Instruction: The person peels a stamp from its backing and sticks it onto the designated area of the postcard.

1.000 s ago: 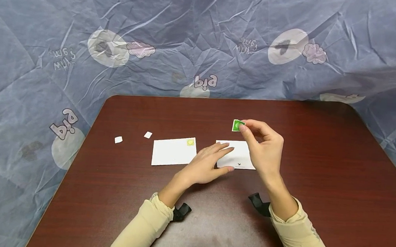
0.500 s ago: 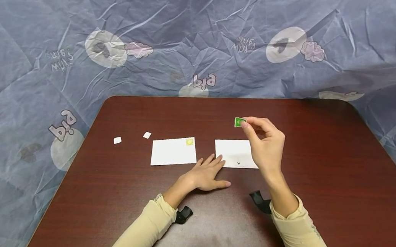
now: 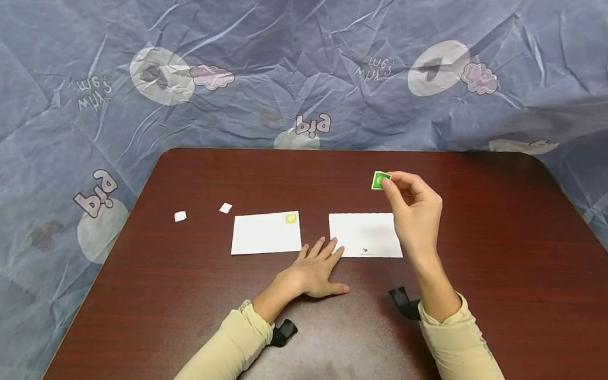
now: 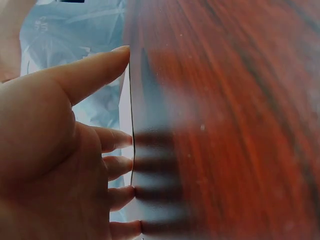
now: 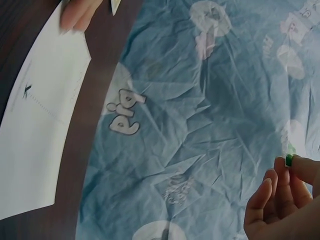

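Note:
My right hand (image 3: 418, 218) pinches a small green stamp (image 3: 377, 180) with a white border between thumb and fingertips, held up above the far part of the table. Below and left of that hand lies a white envelope (image 3: 367, 232) with a tiny dark bird-like mark near its lower edge. My left hand (image 3: 316, 274) is spread palm down, its fingertips on the lower left corner of this envelope. In the right wrist view the stamp (image 5: 289, 159) is mostly hidden by the fingers.
Left of the left hand lies a second white envelope (image 3: 264, 235) with a yellow stamp (image 3: 291, 218) in its upper right corner. Further left are two small white paper squares, a nearer one (image 3: 225, 208) and an outer one (image 3: 180, 216). A wrinkled blue cloth (image 3: 270, 64) hangs behind the table.
My left hand has come down from above the right envelope onto its lower left corner. My right hand has risen slightly rightward with the stamp. That envelope has turned a little.

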`<move>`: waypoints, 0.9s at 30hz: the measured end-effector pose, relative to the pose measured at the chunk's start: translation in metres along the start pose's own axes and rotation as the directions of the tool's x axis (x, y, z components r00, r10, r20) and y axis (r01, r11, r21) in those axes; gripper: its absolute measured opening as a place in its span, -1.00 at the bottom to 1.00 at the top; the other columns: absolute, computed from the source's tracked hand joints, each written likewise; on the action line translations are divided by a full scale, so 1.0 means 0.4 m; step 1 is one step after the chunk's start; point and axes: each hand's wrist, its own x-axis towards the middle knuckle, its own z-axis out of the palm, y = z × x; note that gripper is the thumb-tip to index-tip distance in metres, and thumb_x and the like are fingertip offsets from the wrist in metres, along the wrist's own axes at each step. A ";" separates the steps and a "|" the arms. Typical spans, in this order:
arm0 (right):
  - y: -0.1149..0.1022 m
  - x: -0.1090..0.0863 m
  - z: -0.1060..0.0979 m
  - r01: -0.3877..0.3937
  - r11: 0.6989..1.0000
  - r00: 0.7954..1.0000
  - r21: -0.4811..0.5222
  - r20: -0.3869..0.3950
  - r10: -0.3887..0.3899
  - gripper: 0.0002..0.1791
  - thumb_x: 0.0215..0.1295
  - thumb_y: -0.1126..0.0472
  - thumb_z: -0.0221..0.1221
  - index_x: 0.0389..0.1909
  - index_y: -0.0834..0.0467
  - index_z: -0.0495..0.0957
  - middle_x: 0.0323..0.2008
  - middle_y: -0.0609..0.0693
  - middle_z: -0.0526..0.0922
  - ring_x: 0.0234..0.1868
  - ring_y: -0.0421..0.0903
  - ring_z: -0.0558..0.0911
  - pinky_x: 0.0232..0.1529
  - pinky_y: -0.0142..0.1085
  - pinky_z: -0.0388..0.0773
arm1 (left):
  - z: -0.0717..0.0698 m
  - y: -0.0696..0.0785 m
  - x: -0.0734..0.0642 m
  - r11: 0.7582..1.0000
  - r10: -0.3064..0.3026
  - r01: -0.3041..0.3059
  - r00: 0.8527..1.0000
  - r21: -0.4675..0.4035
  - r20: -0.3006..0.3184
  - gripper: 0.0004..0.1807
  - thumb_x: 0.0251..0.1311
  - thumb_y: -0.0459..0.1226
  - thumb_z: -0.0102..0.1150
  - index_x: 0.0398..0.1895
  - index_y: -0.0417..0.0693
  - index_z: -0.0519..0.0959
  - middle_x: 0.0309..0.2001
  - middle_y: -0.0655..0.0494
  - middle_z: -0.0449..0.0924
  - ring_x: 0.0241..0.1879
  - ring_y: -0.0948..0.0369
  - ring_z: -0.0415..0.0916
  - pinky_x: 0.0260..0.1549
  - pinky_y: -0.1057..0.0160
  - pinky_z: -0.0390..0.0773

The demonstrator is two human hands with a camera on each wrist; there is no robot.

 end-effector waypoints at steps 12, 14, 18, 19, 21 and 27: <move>0.065 0.024 -0.021 -0.153 0.973 0.987 -0.171 0.016 0.158 -0.82 0.18 0.33 0.30 -0.24 0.36 0.64 -0.45 0.08 0.65 -0.53 -0.32 0.51 -0.49 -0.52 0.39 | 0.001 -0.003 0.004 1.000 -0.010 0.010 1.000 -0.024 -0.006 -0.11 0.27 0.17 0.02 0.52 0.05 -0.08 0.51 0.06 -0.31 0.47 0.10 -0.38 0.35 -0.02 -0.20; 0.077 0.025 -0.026 -0.188 0.958 0.980 -0.218 0.031 0.199 -0.80 0.19 0.30 0.29 -0.23 0.36 0.63 -0.44 0.15 0.65 -0.53 -0.33 0.51 -0.48 -0.53 0.40 | 0.002 -0.004 0.002 1.000 -0.012 0.012 1.000 -0.023 -0.006 -0.11 0.27 0.16 0.03 0.52 0.06 -0.08 0.51 0.06 -0.30 0.47 0.10 -0.37 0.35 -0.02 -0.20; 0.102 0.024 -0.036 -0.241 0.923 0.956 -0.300 0.093 0.280 -0.79 0.21 0.28 0.28 -0.21 0.35 0.63 -0.43 0.20 0.66 -0.54 -0.33 0.53 -0.52 -0.54 0.39 | 0.005 -0.006 -0.001 1.000 -0.013 0.013 1.000 -0.008 -0.004 -0.12 0.27 0.16 0.04 0.52 0.06 -0.07 0.51 0.06 -0.28 0.47 0.10 -0.35 0.35 -0.02 -0.17; 0.108 0.023 -0.037 -0.246 0.916 0.950 -0.318 0.109 0.293 -0.79 0.22 0.28 0.28 -0.22 0.35 0.62 -0.42 0.21 0.67 -0.55 -0.33 0.53 -0.54 -0.54 0.39 | 0.006 -0.006 -0.002 1.000 -0.012 0.012 1.000 -0.005 -0.004 -0.12 0.27 0.16 0.03 0.52 0.07 -0.07 0.51 0.06 -0.28 0.47 0.10 -0.34 0.35 -0.02 -0.17; 0.120 0.025 -0.041 -0.253 0.902 0.939 -0.349 0.136 0.316 -0.80 0.22 0.28 0.28 -0.22 0.35 0.62 -0.41 0.22 0.67 -0.55 -0.32 0.54 -0.56 -0.53 0.37 | 0.005 -0.006 -0.001 1.000 -0.009 0.009 1.000 -0.005 -0.007 -0.12 0.27 0.16 0.03 0.52 0.06 -0.07 0.51 0.07 -0.27 0.47 0.10 -0.34 0.35 -0.02 -0.17; 0.154 0.031 -0.050 -0.267 0.842 0.902 -0.469 0.186 0.390 -0.79 0.23 0.24 0.26 -0.22 0.33 0.62 -0.41 0.21 0.68 -0.49 -0.11 0.64 -0.60 -0.45 0.34 | 0.000 -0.006 0.001 1.000 -0.002 0.002 1.000 -0.009 -0.016 -0.12 0.27 0.15 0.04 0.52 0.06 -0.07 0.51 0.07 -0.27 0.47 0.10 -0.35 0.35 -0.02 -0.17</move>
